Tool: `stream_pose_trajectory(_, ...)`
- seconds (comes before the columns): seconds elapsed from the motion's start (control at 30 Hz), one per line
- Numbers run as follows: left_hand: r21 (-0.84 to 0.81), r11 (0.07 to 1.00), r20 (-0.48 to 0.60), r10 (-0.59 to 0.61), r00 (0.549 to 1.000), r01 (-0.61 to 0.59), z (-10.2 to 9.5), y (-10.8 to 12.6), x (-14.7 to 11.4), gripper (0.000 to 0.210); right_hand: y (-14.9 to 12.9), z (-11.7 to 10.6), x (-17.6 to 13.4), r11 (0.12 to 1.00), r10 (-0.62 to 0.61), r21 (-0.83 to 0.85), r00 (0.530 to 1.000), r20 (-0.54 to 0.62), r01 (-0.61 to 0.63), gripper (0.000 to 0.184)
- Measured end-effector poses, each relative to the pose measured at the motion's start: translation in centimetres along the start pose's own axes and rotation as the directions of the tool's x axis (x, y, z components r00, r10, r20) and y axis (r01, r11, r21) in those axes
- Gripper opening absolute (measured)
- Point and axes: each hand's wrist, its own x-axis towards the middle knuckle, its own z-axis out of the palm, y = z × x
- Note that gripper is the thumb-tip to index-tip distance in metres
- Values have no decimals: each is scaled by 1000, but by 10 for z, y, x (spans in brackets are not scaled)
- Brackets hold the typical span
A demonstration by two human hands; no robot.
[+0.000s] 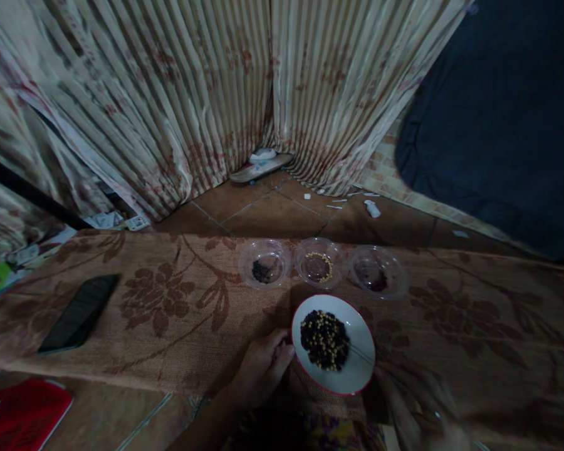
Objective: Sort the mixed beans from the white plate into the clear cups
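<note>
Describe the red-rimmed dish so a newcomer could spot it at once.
Find the brown patterned cloth. Near its front edge, between the left hand and the blurred right hand, is the dish. Unlike the three clear bowls beyond it, it is opaque white, red-rimmed, and holds mixed dark and yellow pieces.

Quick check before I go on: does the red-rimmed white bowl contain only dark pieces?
No: the red-rimmed white bowl holds mixed yellow and dark pieces heaped together.
</note>
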Motion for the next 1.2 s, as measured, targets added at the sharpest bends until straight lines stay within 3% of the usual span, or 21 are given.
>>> stream_pose_trajectory(0.2,16,1000,-4,0,1000,0,0,-1,0,30,-3,1,-2,994,100,40,995,-11,-100,24)
stream_pose_trajectory(0.57,24,1000,-10,4,1000,-4,2,-3,0,29,3,2,-3,999,14,48,1000,1,-14,26)
stream_pose_trajectory(0.87,46,999,-4,-4,1000,4,1,-3,1,29,5,4,-8,994,73,78,997,9,-73,24)
stream_pose_trajectory(1.0,31,1000,0,-3,1000,3,-1,-1,0,29,0,2,-3,989,113,98,993,-43,-108,22)
stream_pose_trajectory(1.13,34,999,1,-7,1000,7,-1,1,1,31,-11,-3,7,967,230,125,971,-67,-221,21)
stream_pose_trajectory(1.2,36,999,-3,-8,1000,8,0,1,1,30,-14,-5,11,966,231,129,972,-39,-224,24)
